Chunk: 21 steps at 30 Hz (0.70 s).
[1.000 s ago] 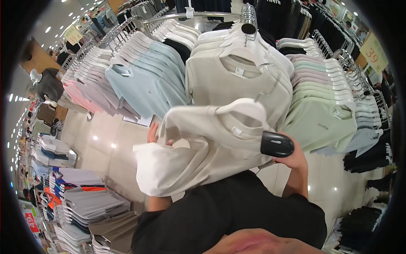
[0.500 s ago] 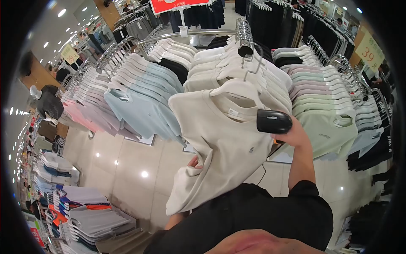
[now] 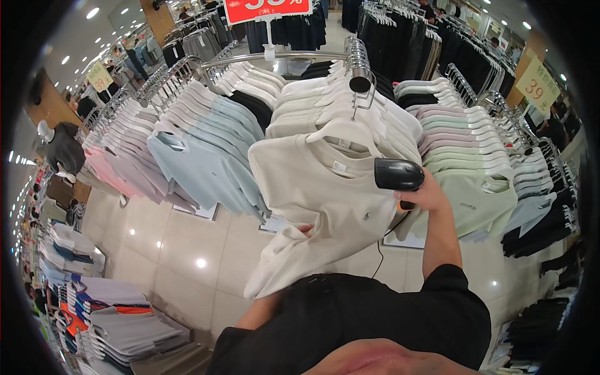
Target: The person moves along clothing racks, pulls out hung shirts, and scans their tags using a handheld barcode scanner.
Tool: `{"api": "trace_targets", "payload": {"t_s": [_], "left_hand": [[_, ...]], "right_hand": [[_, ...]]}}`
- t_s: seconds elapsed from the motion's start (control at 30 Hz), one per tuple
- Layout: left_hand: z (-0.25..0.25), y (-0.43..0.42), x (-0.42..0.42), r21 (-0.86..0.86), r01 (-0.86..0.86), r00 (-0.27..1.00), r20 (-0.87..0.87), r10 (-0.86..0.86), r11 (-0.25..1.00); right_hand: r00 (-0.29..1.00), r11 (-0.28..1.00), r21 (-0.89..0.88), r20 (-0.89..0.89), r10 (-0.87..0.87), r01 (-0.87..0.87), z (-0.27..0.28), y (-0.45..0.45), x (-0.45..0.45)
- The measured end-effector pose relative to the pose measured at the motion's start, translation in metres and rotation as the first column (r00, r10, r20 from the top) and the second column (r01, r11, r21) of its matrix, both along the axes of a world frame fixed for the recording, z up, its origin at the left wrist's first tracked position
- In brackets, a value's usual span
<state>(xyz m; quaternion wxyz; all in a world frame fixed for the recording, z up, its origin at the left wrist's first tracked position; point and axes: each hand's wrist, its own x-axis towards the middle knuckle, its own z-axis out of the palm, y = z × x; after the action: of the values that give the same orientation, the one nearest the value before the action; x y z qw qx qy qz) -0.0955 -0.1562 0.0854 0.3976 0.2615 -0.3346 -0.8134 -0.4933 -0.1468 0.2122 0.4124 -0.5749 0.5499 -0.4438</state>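
Note:
A beige shirt (image 3: 325, 194) with a small dark chest logo hangs from a white hanger (image 3: 344, 130) at the front of the middle rack. My right hand (image 3: 431, 190) is wrapped round a black handheld scanner (image 3: 399, 174), whose head lies over the shirt's shoulder beside the collar. A cable hangs below it. Just the fingertips of my left hand (image 3: 305, 230) show at a fold in the shirt's lower part; the rest of that hand is behind the cloth, and the fabric there is gathered up to the left.
Light blue shirts (image 3: 206, 162) hang left of the beige one, green shirts (image 3: 472, 194) to the right. A metal rail (image 3: 281, 55) runs behind, under a red sale sign (image 3: 267, 9). More folded-over clothes (image 3: 125, 328) are at the lower left.
The beige shirt has gone from being bunched up near my body to hanging upright at the rack. The scanner has moved up with my right hand, and my left hand has shifted right.

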Motion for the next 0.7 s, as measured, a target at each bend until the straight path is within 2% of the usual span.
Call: {"api": "trace_targets", "payload": {"t_s": [0.13, 0.23, 0.3, 0.33, 0.37, 0.4, 0.47, 0.5, 0.57, 0.6, 0.63, 0.67, 0.7], "left_hand": [[-0.018, 0.009, -0.011, 0.04, 0.006, 0.999, 0.043, -0.008, 0.999], [-0.034, 0.02, -0.029, 0.104, 0.001, 0.996, 0.09, -0.011, 0.995], [-0.048, 0.036, -0.023, 0.171, -0.022, 0.993, 0.121, 0.002, 0.985], [-0.056, 0.047, -0.016, 0.212, -0.044, 0.991, 0.136, 0.015, 0.976], [-0.064, 0.058, -0.011, 0.253, -0.069, 0.988, 0.149, 0.032, 0.965], [-0.07, 0.066, -0.008, 0.289, -0.097, 0.986, 0.159, 0.052, 0.952], [-0.069, 0.024, -0.07, 0.342, -0.171, 0.978, 0.175, 0.116, 0.924], [-0.074, 0.022, -0.072, 0.364, -0.217, 0.97, 0.183, 0.159, 0.906], [-0.084, 0.022, -0.066, 0.399, -0.311, 0.948, 0.197, 0.251, 0.863], [-0.08, 0.02, -0.064, 0.4, -0.361, 0.932, 0.192, 0.308, 0.842], [-0.073, 0.019, -0.06, 0.426, -0.291, 0.955, 0.18, 0.235, 0.857], [-0.07, 0.02, -0.058, 0.455, -0.211, 0.975, 0.166, 0.151, 0.865], [-0.071, 0.018, -0.056, 0.464, -0.238, 0.969, 0.168, 0.179, 0.853]], "right_hand": [[0.999, 0.999, 0.021, 0.027, -0.027, 0.026, -0.007, -0.009, -0.009], [0.999, 0.999, 0.048, -0.031, 0.018, -0.017, -0.024, -0.015, -0.02], [0.992, 0.993, 0.034, 0.045, -0.114, 0.113, -0.044, -0.015, -0.03], [0.988, 0.988, 0.022, -0.012, -0.155, 0.156, -0.046, -0.012, -0.03], [0.975, 0.98, -0.037, -0.101, -0.197, 0.194, -0.033, -0.002, -0.021], [0.966, 0.969, -0.114, -0.115, -0.233, 0.22, -0.036, 0.007, -0.018], [0.954, 0.934, -0.26, -0.108, -0.279, 0.244, -0.046, 0.03, -0.015], [0.954, 0.915, -0.322, -0.085, -0.286, 0.245, -0.053, 0.042, -0.015], [0.961, 0.853, -0.514, -0.179, -0.212, 0.092, -0.066, 0.052, -0.016], [0.977, 0.871, -0.487, -0.148, -0.15, 0.06, -0.068, 0.06, -0.011], [0.988, 0.889, -0.457, -0.117, -0.098, 0.034, -0.07, 0.067, -0.001], [0.996, 0.922, -0.379, -0.006, -0.084, 0.076, -0.072, 0.069, 0.01], [0.99, 0.951, -0.287, 0.104, -0.092, 0.118, -0.075, 0.074, 0.017]]}}
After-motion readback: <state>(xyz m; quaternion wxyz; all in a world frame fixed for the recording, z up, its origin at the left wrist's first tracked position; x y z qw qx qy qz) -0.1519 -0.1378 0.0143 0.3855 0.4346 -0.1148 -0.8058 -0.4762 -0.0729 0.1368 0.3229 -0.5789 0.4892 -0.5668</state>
